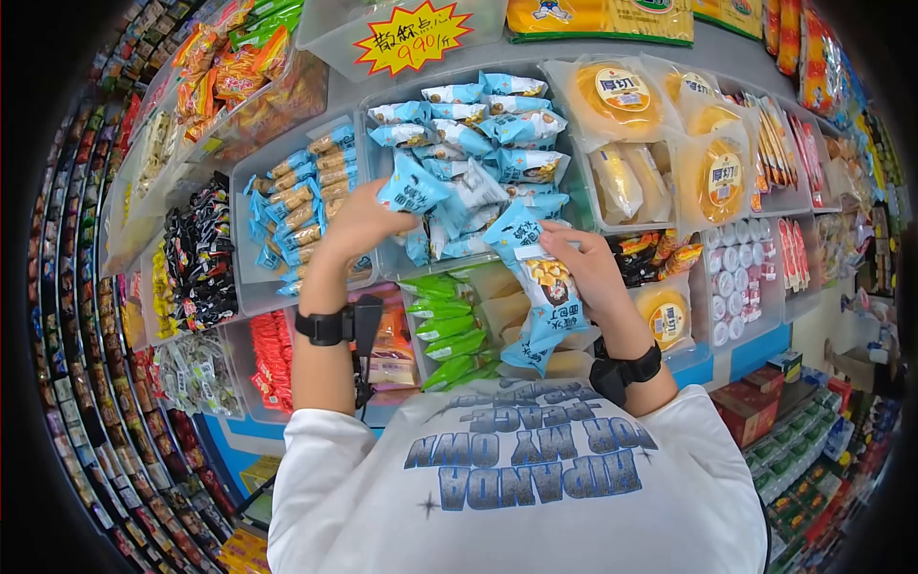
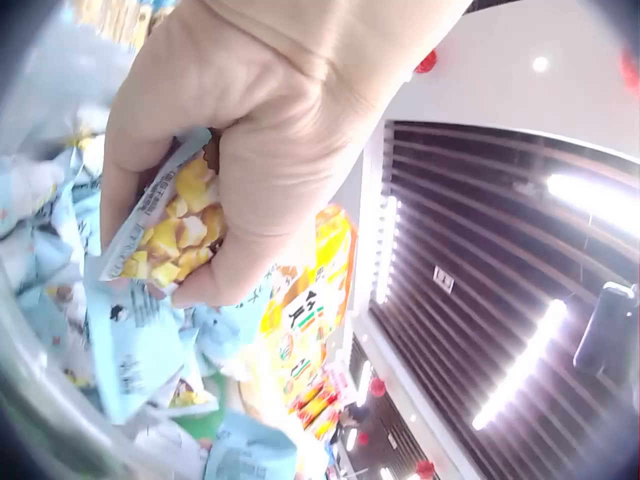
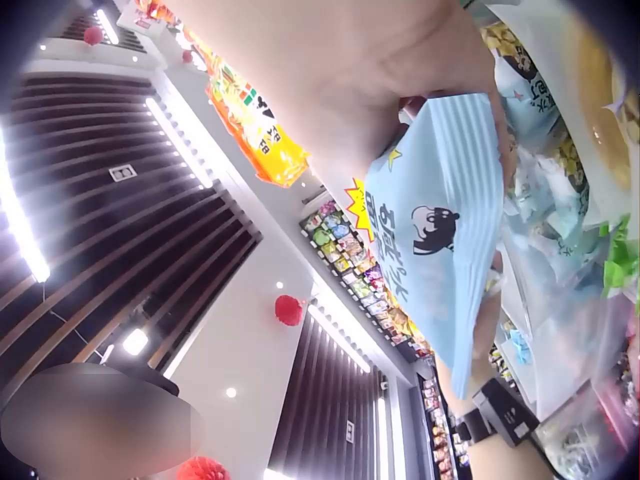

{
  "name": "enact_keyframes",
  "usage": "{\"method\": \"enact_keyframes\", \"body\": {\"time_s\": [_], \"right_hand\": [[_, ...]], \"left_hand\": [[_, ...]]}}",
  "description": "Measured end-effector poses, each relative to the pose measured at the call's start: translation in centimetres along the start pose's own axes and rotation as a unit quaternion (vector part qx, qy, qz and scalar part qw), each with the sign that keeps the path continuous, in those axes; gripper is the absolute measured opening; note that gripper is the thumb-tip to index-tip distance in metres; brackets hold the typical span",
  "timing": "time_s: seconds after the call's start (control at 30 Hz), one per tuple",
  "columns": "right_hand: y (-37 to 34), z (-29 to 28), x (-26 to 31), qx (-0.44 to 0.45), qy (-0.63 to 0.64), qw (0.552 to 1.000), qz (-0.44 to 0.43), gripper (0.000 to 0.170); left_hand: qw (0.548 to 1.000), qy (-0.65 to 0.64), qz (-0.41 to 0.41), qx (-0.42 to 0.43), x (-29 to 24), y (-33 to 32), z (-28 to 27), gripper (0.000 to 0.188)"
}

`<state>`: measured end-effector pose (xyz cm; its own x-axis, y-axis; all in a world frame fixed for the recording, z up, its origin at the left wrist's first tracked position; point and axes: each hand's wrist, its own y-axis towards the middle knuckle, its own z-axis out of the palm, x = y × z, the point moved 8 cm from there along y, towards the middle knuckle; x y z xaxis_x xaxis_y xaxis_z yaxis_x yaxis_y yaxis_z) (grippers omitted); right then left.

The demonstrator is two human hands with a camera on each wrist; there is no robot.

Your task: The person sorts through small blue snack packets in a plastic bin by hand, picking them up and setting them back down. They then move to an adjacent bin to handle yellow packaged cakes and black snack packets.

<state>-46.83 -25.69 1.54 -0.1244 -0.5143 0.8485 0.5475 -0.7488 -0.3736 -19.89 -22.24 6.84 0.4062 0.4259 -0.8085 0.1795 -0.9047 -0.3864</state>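
In the head view my left hand (image 1: 368,222) grips a small blue snack packet (image 1: 413,187) over the left side of a bin of similar packets (image 1: 464,129). The left wrist view has the fingers and thumb of that hand (image 2: 235,130) pinching a packet (image 2: 180,225) printed with yellow cubes. My right hand (image 1: 585,273) holds blue packaging (image 1: 553,292) at the bin's lower right corner; whether this is one packet or two overlapping, I cannot tell. From the right wrist, a blue packet (image 3: 430,220) hangs against the hand (image 3: 370,70), partly hiding the fingers.
Left of the bin is a tray of brown stick snacks (image 1: 292,196); to its right are round breads (image 1: 612,96). Green packets (image 1: 449,330) lie below. A yellow price sign (image 1: 413,38) stands behind, and a tall clear bin (image 1: 239,105) rises at the left.
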Motion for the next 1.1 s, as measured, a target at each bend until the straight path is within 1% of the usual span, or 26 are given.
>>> {"method": "enact_keyframes", "body": {"time_s": [0.03,0.07,0.1,0.17,0.2,0.27,0.3,0.37,0.4,0.43,0.5,0.53,0.6,0.63,0.7,0.73,0.77,0.8,0.83,0.87,0.9,0.97,1.0,1.03,1.1], "right_hand": [[-0.1,-0.2,0.4,-0.006,-0.012,1.000,-0.024,0.026],[-0.2,-0.4,0.5,-0.004,-0.013,1.000,-0.022,0.026],[-0.3,-0.8,0.9,-0.006,-0.008,1.000,-0.027,0.025],[-0.6,-1.6,1.4,-0.007,-0.002,0.999,-0.032,0.023],[-0.9,-2.2,1.6,-0.009,0.035,0.999,-0.027,0.021],[-2.0,-2.2,2.7,0.002,0.094,0.995,-0.015,0.016],[-2.6,-2.4,2.6,0.001,0.093,0.996,-0.016,0.016],[-3.7,-1.5,3.5,0.077,0.116,0.987,-0.080,0.036],[-4.3,-0.1,4.0,0.107,0.051,0.988,-0.095,0.045],[-4.3,-0.5,3.1,0.109,0.047,0.988,-0.100,0.045],[-4.1,-0.7,-0.7,0.166,0.053,0.984,-0.039,0.041],[-5.0,0.4,-0.2,0.171,0.049,0.983,-0.042,0.041],[-6.3,1.7,-0.3,0.087,0.140,0.986,0.022,0.038],[-6.7,1.6,-0.2,0.090,0.138,0.986,0.019,0.038],[-7.6,2.1,-0.4,0.133,0.232,0.962,0.052,0.036],[-7.8,1.5,-1.0,0.099,0.253,0.961,0.053,0.037],[-8.3,1.6,-1.0,0.098,0.254,0.961,0.048,0.037],[-8.7,1.4,-0.8,0.047,0.243,0.968,0.038,0.028],[-9.2,0.9,-0.8,-0.006,0.232,0.972,0.028,0.020],[-9.5,0.7,-1.6,0.004,0.266,0.963,0.039,0.020],[-9.9,0.9,-2.0,0.001,0.268,0.963,0.035,0.020],[-10.7,0.6,-2.2,-0.069,0.169,0.983,-0.010,0.022],[-11.2,0.9,-2.3,-0.080,0.162,0.983,-0.013,0.033],[-11.5,1.4,-2.6,-0.088,0.166,0.982,-0.019,0.033],[-12.2,1.3,-3.5,-0.147,0.178,0.972,-0.045,0.046]], "left_hand": [[0.997,0.070,-0.016,-0.007,0.1,-0.6,-0.9,0.032],[0.993,0.112,0.026,-0.019,0.9,-0.3,-1.3,0.029],[0.993,0.112,0.025,-0.021,0.9,-0.7,-1.3,0.029],[0.985,0.084,0.102,-0.111,-1.0,-2.4,-1.9,0.035],[0.985,0.083,0.102,-0.112,-1.7,-3.1,-1.4,0.035],[0.990,-0.073,0.024,-0.115,-2.0,-4.5,-0.2,0.039],[0.990,-0.074,0.026,-0.115,-2.4,-5.1,1.0,0.039],[0.986,-0.159,0.019,-0.051,-3.4,-6.1,4.5,0.040],[0.988,-0.148,0.034,-0.020,-4.0,-6.4,6.4,0.039],[0.989,-0.137,0.051,0.009,-4.3,-6.6,8.4,0.038],[0.989,-0.013,0.148,0.021,-5.0,-6.7,12.2,0.036],[0.988,-0.014,0.152,0.015,-5.2,-7.1,13.2,0.036],[0.981,-0.002,0.187,-0.051,-5.8,-8.4,13.7,0.035],[0.980,-0.002,0.189,-0.055,-5.6,-8.8,14.0,0.035],[0.990,-0.080,0.112,0.022,-4.2,-9.2,15.3,0.043],[0.990,-0.077,0.115,0.024,-4.4,-9.9,15.4,0.043],[0.981,-0.171,0.082,0.030,-4.2,-10.6,15.4,0.048],[0.963,-0.262,0.048,0.039,-3.9,-11.3,15.7,0.054],[0.963,-0.259,0.050,0.043,-3.8,-11.8,16.0,0.054],[0.971,-0.208,0.118,0.031,-4.6,-12.4,15.9,0.061],[0.970,-0.156,0.186,0.018,-5.2,-13.1,16.0,0.068],[0.970,-0.160,0.183,0.026,-3.9,-13.7,17.2,0.069],[0.970,-0.164,0.178,0.031,-3.3,-13.9,17.5,0.070],[0.969,-0.162,0.182,0.040,-3.0,-14.1,17.7,0.070],[0.957,-0.246,0.111,0.110,-1.7,-14.5,18.7,0.071]]}}
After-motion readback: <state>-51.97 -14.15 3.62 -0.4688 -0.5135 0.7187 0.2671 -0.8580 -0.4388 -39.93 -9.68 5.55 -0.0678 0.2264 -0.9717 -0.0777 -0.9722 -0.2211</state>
